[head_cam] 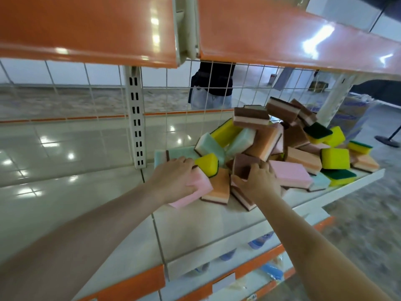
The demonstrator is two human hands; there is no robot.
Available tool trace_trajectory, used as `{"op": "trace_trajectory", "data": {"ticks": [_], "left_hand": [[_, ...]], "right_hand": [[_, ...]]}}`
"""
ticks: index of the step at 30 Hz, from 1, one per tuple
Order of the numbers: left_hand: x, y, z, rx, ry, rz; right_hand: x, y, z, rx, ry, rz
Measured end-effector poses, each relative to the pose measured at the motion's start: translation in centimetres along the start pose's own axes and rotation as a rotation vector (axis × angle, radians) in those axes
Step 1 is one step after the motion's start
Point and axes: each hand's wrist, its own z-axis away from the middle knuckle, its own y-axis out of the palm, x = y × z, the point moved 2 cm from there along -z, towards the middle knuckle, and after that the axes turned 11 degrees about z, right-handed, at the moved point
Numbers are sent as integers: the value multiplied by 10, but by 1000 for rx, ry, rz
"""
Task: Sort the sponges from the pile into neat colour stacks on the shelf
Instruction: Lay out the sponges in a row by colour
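A loose pile of sponges in pink, orange, mint green, yellow and brown covers the right half of the white shelf. My left hand grips a pink sponge at the pile's near left edge. My right hand has its fingers curled round a brown-topped sponge at the pile's front. A second pink sponge lies just right of that hand, and an orange sponge lies between the two hands.
An orange shelf hangs close overhead. A wire grid back panel and a slotted upright stand behind the pile. A person stands beyond the grid. The shelf's left part lies beside the pile. A lower shelf holds blue items.
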Motion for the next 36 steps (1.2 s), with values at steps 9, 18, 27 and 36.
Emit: {"op": "trace_trajectory", "data": {"ticks": [9, 18, 27, 36], "left_hand": [[-6, -3, 11, -15, -20, 17], [-6, -2, 27, -58, -22, 78], [-8, -11, 45, -105, -25, 76], [-11, -18, 82, -105, 23, 67]], "right_hand": [[5, 4, 0, -25, 62, -29], [5, 8, 3, 28, 93, -154], [1, -5, 25, 50, 25, -149], [4, -11, 73, -62, 0, -56]]}}
